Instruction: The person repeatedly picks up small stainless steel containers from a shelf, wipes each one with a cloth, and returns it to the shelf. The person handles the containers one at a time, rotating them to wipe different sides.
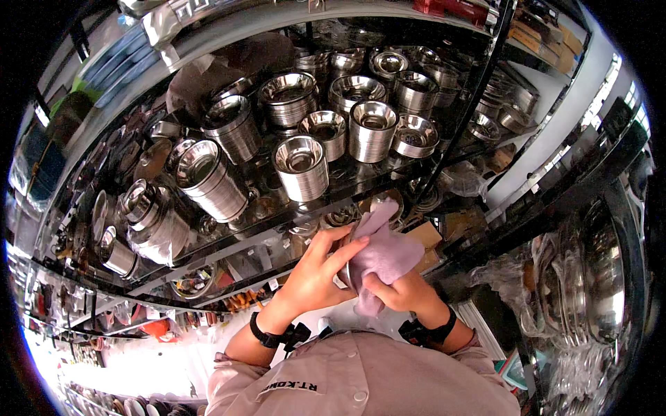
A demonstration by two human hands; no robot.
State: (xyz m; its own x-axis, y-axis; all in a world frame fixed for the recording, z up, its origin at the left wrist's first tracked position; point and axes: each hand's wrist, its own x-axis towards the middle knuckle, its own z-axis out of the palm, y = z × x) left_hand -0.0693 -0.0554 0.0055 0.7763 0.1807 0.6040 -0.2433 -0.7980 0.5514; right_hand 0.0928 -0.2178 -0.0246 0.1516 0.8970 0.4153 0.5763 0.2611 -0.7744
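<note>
In front of my chest, my left hand (325,268) grips the rim of a small metal dish (344,270), seen nearly edge-on. A pale purple cloth (387,249) covers much of the dish. My right hand (400,291) pinches that cloth against the dish, with the thumb on top and the other fingers mostly hidden behind the fabric. Just beyond my hands, a stack of shiny steel bowls (301,169) stands near the front of a dark glass shelf (260,221). Another tall stack of steel bowls (373,132) is behind it to the right.
More steel stacks fill the shelf, including a leaning stack (210,179) and a plastic-wrapped stack (161,229) at left. A dark upright post (468,104) crosses at right. Plastic-wrapped metalware (577,281) hangs or stands on the right. Cardboard boxes (426,236) sit below the shelf.
</note>
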